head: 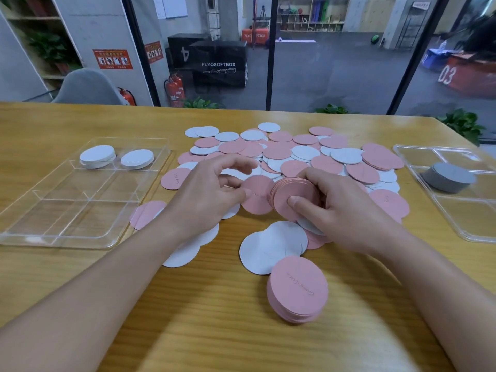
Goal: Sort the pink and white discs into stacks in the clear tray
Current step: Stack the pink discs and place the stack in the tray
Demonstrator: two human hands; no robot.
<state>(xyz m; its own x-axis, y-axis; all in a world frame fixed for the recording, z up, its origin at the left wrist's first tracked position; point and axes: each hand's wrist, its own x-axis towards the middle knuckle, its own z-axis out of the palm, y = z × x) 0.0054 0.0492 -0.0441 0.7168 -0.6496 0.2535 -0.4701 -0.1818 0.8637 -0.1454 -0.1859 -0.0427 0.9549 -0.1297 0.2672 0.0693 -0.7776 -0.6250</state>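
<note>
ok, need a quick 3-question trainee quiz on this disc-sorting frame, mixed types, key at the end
1. True or false: the right hand grips a bunch of pink discs.
2. What colour are the two stacks in the left clear tray? A pink, B white, C grey.
3. Fill in: the left hand pinches a single ____ disc.

Key: 1 true. 2 B, see the white stacks. 3 pink.

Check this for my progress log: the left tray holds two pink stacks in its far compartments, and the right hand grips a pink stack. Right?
Not quite. The head view shows the two stacks in the left tray are white, not pink. The right hand does grip a pink stack.
</note>
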